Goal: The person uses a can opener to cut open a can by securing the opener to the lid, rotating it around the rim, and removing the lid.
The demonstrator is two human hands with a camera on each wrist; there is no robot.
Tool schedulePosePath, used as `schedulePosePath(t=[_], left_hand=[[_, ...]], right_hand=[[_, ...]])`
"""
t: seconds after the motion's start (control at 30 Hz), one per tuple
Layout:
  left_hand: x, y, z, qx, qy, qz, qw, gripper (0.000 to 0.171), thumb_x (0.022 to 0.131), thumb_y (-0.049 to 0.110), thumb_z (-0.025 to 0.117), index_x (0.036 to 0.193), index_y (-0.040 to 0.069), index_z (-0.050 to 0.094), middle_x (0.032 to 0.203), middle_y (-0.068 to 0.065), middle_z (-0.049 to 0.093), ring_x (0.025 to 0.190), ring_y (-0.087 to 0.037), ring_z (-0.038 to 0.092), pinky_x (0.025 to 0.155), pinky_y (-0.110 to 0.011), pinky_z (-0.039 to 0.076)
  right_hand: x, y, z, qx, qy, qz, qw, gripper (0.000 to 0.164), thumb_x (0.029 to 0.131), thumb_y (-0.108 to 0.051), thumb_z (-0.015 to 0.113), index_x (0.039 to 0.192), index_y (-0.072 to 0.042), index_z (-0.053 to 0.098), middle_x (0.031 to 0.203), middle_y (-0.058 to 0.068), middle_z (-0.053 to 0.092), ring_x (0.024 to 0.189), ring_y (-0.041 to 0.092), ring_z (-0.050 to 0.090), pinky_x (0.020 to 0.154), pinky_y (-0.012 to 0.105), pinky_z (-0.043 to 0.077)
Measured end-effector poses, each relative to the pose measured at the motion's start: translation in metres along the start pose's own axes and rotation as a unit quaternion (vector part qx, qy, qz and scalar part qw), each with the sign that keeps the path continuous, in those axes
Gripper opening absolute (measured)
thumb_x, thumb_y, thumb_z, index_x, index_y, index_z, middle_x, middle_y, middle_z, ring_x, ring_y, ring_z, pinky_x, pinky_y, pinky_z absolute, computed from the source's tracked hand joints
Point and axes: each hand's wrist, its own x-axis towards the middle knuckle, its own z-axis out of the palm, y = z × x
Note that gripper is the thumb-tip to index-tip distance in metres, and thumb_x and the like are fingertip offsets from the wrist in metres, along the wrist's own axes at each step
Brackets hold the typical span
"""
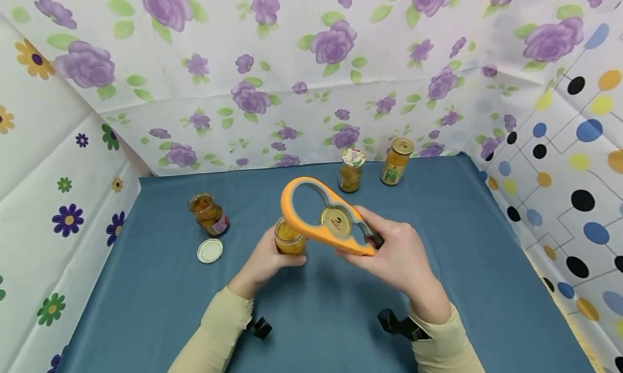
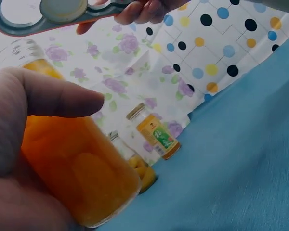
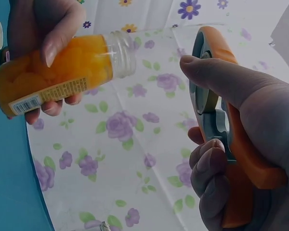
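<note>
My left hand [image 1: 264, 259] grips an open glass jar [image 1: 290, 244] of orange fruit pieces; its bare threaded neck shows in the right wrist view. My right hand [image 1: 396, 251] holds an orange and grey jar opener [image 1: 311, 231] by its narrow end, just right of and above the jar. A gold lid [image 1: 336, 222] sits in one of the opener's rounded gaps, apart from the jar. In the left wrist view the thumb [image 2: 62, 98] lies across the jar's upper side.
An uncapped jar [image 1: 209, 213] stands at the left, with a white lid [image 1: 210, 251] lying in front of it. Two lidded jars stand at the back: one with a patterned lid [image 1: 350, 170], one with a gold lid [image 1: 396, 162]. Flowered cloth [image 1: 292, 108] hangs behind the blue table [image 1: 160, 308].
</note>
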Motion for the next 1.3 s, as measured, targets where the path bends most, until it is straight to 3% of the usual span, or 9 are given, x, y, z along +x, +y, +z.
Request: schedulePosePath(t=[0.33,0.43,0.63,0.97,1.3], left_hand=[[-0.003,-0.01,-0.006,0.023,0.098,-0.058,0.9933,0.067,0.085,-0.001,0.088,0.143,0.008,0.055,0.129,-0.013,0.063,0.114,-0.029,0.06,0.104,-0.05,0.049],[0.0,-0.013,-0.009,0.021,0.119,-0.058,0.9909,0.067,0.087,0.001,0.087,0.144,0.011,0.054,0.131,-0.012,0.063,0.117,-0.029,0.06,0.106,-0.051,0.047],[0.008,-0.019,-0.012,0.016,0.132,-0.053,0.9897,0.066,0.09,0.006,0.087,0.146,0.015,0.052,0.133,-0.01,0.062,0.118,-0.029,0.06,0.105,-0.05,0.049],[0.016,-0.02,-0.028,0.01,0.186,-0.054,0.981,0.065,0.094,0.008,0.084,0.148,0.012,0.048,0.134,-0.013,0.059,0.117,-0.03,0.058,0.102,-0.051,0.05],[0.033,-0.036,-0.042,0.015,0.217,-0.065,0.9739,0.069,0.094,0.01,0.085,0.15,0.016,0.047,0.136,-0.014,0.058,0.121,-0.033,0.055,0.107,-0.054,0.046]], right_hand=[[-0.007,-0.003,0.003,0.007,-0.006,0.012,1.0,0.076,0.077,-0.045,0.098,0.145,-0.032,0.067,0.075,-0.018,0.063,0.056,-0.001,0.054,0.051,0.026,0.047],[-0.008,-0.004,0.002,0.01,0.002,0.013,1.0,0.074,0.077,-0.044,0.098,0.144,-0.035,0.067,0.074,-0.019,0.062,0.056,-0.001,0.054,0.05,0.026,0.047],[-0.007,-0.006,-0.001,-0.004,0.012,0.006,1.0,0.073,0.076,-0.045,0.099,0.142,-0.036,0.068,0.069,-0.019,0.056,0.054,0.0,0.05,0.049,0.027,0.043],[-0.003,-0.005,0.0,0.002,0.008,0.004,1.0,0.074,0.077,-0.045,0.098,0.143,-0.034,0.067,0.076,-0.018,0.062,0.057,-0.002,0.054,0.05,0.026,0.047],[-0.002,-0.002,0.002,0.003,0.005,0.002,1.0,0.074,0.077,-0.043,0.098,0.144,-0.031,0.068,0.08,-0.016,0.068,0.058,-0.003,0.056,0.052,0.025,0.048]])
